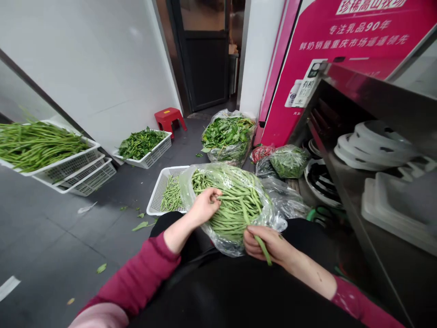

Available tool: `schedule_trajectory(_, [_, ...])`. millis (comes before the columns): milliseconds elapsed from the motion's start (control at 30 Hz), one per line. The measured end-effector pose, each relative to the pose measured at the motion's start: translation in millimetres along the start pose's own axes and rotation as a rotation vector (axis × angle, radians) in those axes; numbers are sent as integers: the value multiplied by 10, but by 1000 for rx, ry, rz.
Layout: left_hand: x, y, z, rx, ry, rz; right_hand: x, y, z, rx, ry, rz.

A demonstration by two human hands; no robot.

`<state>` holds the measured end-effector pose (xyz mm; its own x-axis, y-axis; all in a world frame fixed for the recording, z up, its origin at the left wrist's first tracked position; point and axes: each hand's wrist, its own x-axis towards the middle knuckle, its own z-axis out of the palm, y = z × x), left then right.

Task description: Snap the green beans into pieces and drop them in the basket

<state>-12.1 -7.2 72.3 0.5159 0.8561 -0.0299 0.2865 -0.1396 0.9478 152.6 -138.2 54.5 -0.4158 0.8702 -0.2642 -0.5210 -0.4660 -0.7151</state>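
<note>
On my lap rests a clear plastic bag [191, 191], its mouth wide and full of long green beans [232, 200]. My right hand [264, 243] is closed round one green bean [264, 252], which sticks out both above and below the fist at the bag's near right side. Over the left part of the beans, my left hand [206, 207] has its fingers curled in with the thumb against them; whatever they pinch is hidden or too small to name. Just left of the bag stands a white basket [155, 191] with shorter bean pieces [171, 195] inside.
Beyond the bag are a bag of leafy greens [228, 132], another basket of greens [145, 141] and a red stool [170, 119]. Stacked baskets [85, 177] with long stems stand left. A metal shelf [344, 182] with white containers borders the right. Loose leaves [141, 225] lie on the floor.
</note>
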Motion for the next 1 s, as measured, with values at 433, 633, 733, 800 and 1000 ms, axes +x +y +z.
schedule_trajectory(433, [286, -26, 219, -783, -375, -281, 29, 68, -74, -84, -96, 199])
schedule_trajectory(633, [293, 44, 83, -804, -369, -217, 94, 143, -117, -120, -14, 86])
schedule_trajectory(733, [310, 37, 89, -733, -280, -189, 113, 172, -88, -105, 50, -30])
schedule_trajectory(800, [283, 25, 111, -693, -218, -189, 133, 185, -96, -25, 106, -50])
schedule_trajectory(1000, [-214, 143, 295, -425, 29, -12, 349, 132, -381, 394, 519, -135])
